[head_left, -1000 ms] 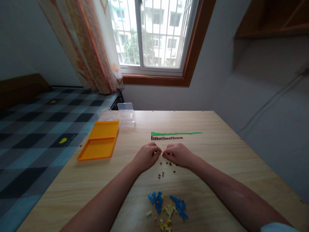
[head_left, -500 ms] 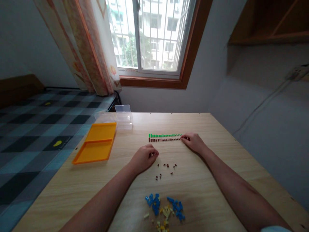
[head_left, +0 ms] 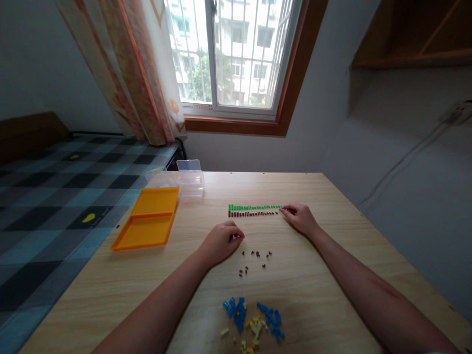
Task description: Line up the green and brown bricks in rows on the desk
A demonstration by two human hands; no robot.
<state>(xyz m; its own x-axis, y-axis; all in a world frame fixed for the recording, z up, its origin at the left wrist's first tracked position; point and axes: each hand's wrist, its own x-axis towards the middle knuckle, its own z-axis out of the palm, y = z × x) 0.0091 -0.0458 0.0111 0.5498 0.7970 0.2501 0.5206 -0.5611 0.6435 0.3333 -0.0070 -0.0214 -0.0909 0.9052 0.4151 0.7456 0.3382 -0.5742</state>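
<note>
My right hand [head_left: 299, 218] is at the right end of two rows of tiny building bricks, fingers pinched on a small brown brick [head_left: 280, 210]. The green row [head_left: 254, 207] lies farther from me; the brown row [head_left: 254, 214] runs just in front of it. My left hand [head_left: 224, 240] rests on the table left of centre, thumb and fingertips pressed together. Whatever those fingers may hold is hidden. Several loose brown bricks [head_left: 257, 254] lie scattered between my forearms. Closer to me are blue bricks [head_left: 239, 312] and pale yellow bricks [head_left: 255, 326] in loose piles.
An orange two-part tray [head_left: 142, 241] sits at the table's left side. Behind it stand clear plastic boxes [head_left: 191, 184]. A bed with a checked cover [head_left: 73, 196] adjoins on the left, and a window [head_left: 239, 54] is beyond the table.
My right hand has shifted slightly right along the brown row, uncovering the ends of both rows. My left hand keeps its pinched pose. The view has moved slightly.
</note>
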